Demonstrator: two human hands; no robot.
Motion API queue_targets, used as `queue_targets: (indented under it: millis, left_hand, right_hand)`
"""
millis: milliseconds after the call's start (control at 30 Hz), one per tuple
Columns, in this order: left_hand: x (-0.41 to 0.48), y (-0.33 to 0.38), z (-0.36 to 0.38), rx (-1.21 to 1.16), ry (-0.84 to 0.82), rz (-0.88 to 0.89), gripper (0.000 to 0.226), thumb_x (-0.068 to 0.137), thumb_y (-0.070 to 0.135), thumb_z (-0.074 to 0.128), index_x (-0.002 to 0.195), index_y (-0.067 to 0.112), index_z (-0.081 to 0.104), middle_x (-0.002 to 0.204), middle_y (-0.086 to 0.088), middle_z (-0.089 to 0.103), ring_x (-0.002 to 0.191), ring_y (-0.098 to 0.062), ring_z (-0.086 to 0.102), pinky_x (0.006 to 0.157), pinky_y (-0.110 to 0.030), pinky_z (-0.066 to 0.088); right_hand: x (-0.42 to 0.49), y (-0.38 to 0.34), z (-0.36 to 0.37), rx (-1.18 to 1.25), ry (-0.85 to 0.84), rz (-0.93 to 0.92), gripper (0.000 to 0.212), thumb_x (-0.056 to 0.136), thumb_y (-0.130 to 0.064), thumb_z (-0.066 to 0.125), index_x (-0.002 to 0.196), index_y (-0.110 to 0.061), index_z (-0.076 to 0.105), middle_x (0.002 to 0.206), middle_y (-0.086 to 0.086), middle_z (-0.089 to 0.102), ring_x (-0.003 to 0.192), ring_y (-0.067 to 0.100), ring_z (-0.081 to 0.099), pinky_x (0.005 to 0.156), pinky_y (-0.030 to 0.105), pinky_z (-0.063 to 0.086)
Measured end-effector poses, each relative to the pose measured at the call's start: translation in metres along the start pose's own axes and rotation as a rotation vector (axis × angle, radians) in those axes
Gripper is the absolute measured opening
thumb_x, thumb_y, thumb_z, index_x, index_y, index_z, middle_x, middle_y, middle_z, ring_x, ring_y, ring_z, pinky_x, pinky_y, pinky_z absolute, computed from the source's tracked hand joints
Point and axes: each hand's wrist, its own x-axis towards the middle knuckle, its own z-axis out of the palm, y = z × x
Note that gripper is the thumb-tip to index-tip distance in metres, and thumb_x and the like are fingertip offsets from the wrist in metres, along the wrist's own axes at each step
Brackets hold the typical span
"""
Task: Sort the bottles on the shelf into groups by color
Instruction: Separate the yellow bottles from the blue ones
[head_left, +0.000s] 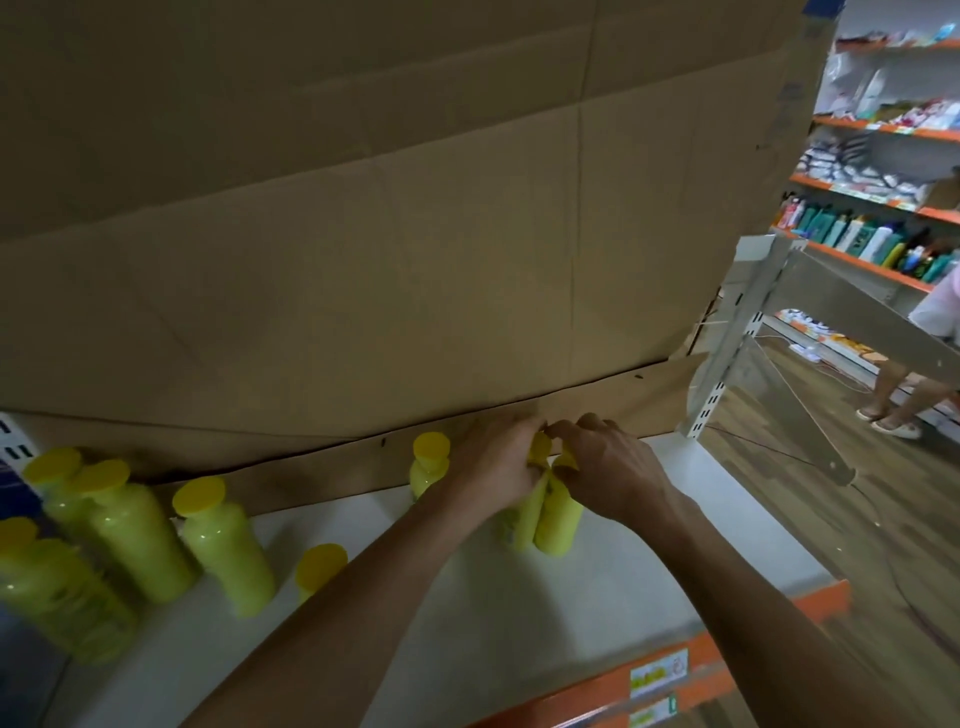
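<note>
Grips at the white shelf (675, 561)
The left hand (501, 462) curls round the left yellow bottle (522, 525); the right hand (608, 470) round the right yellow bottle (560, 519).

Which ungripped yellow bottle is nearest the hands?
The bottle at the back by the cardboard, right beside the left hand; every other free one stands farther left along the shelf.

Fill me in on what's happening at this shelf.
A person works at the white shelf with both hands. The left hand grips one yellow bottle and the right hand grips a second bottle beside it, both standing near the cardboard backing. More yellow bottles stand further left.
</note>
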Motion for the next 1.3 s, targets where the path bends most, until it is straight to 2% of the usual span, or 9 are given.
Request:
queue_targets:
  millis: [133,300,367,467,567,733,1000,1200,1300]
  left_hand:
    - [-0.017,-0.014,-0.017,-0.007,0.042,0.002,0.052,0.088,0.036,0.062,0.138,0.031,0.049,0.129,0.000,0.054,0.123,-0.024,0.049,0.099,-0.037,0.044]
    - [-0.049,-0.054,-0.071,0.164,0.125,-0.121,0.039,0.090,0.041,0.061,0.128,0.033,0.058,0.120,0.003,0.055,0.120,-0.022,0.046,0.098,-0.031,0.039]
    - [-0.073,-0.065,-0.090,0.158,0.037,-0.208,0.035,0.089,0.052,0.058,0.120,0.037,0.059,0.118,0.004,0.054,0.117,-0.020,0.050,0.094,-0.034,0.044]
    - [-0.111,-0.066,-0.106,0.216,-0.272,-0.295,0.050,0.084,0.069,0.055,0.121,0.037,0.055,0.121,0.006,0.052,0.107,-0.015,0.052,0.083,-0.030,0.045]
    - [-0.135,-0.066,-0.101,0.220,-0.458,-0.349,0.058,0.077,0.066,0.066,0.126,0.039,0.051,0.121,0.007,0.052,0.104,-0.013,0.050,0.076,-0.026,0.042]
    - [-0.135,-0.066,-0.077,0.172,-0.205,-0.311,0.014,0.084,0.031,0.066,0.088,0.029,0.053,0.094,0.006,0.044,0.097,-0.020,0.052,0.068,-0.028,0.036]
    - [-0.091,-0.035,-0.036,0.077,-0.050,-0.108,0.010,0.088,0.028,0.062,0.096,0.025,0.058,0.109,0.000,0.053,0.109,-0.027,0.055,0.087,-0.038,0.046]
    - [-0.066,-0.019,-0.016,-0.017,0.002,-0.020,0.007,0.085,0.028,0.064,0.089,0.025,0.059,0.113,0.004,0.055,0.105,-0.026,0.057,0.077,-0.035,0.048]
    - [-0.063,-0.020,-0.008,-0.063,0.013,-0.008,0.015,0.085,0.033,0.067,0.098,0.026,0.063,0.120,0.007,0.055,0.109,-0.021,0.057,0.081,-0.036,0.050]
  right_hand:
    - [-0.004,-0.003,0.000,0.003,0.011,-0.017,0.056,0.091,-0.037,0.057,0.143,-0.033,0.037,0.130,0.000,0.051,0.119,0.023,0.045,0.085,0.034,0.048]
    - [0.000,-0.024,-0.004,-0.045,0.154,-0.140,0.049,0.090,-0.041,0.057,0.136,-0.030,0.046,0.128,-0.002,0.052,0.118,0.024,0.042,0.097,0.033,0.039]
    - [0.002,-0.041,-0.003,-0.001,0.170,-0.243,0.046,0.089,-0.038,0.056,0.134,-0.029,0.049,0.127,-0.002,0.053,0.118,0.025,0.044,0.098,0.035,0.040]
    - [0.009,-0.072,0.002,0.080,0.090,-0.356,0.053,0.091,-0.042,0.054,0.141,-0.035,0.041,0.136,-0.004,0.048,0.124,0.024,0.044,0.098,0.035,0.041]
    - [0.020,-0.098,0.014,0.137,0.011,-0.381,0.055,0.091,-0.044,0.055,0.142,-0.042,0.034,0.141,-0.007,0.044,0.125,0.021,0.047,0.094,0.035,0.047]
    - [0.034,-0.107,0.020,0.133,-0.041,-0.338,0.044,0.094,-0.025,0.055,0.136,-0.030,0.044,0.131,0.003,0.047,0.109,0.030,0.059,0.090,0.038,0.048]
    - [0.039,-0.077,0.004,-0.038,0.020,-0.229,0.042,0.088,-0.033,0.059,0.129,-0.036,0.049,0.131,-0.001,0.054,0.118,0.024,0.055,0.095,0.033,0.041]
    - [0.040,-0.066,-0.007,-0.040,0.022,-0.207,0.036,0.085,-0.033,0.058,0.121,-0.035,0.055,0.122,0.000,0.060,0.112,0.025,0.058,0.090,0.033,0.043]
    - [0.041,-0.063,-0.010,-0.018,-0.031,-0.180,0.038,0.085,-0.033,0.059,0.123,-0.036,0.054,0.122,0.000,0.057,0.113,0.025,0.058,0.088,0.034,0.045]
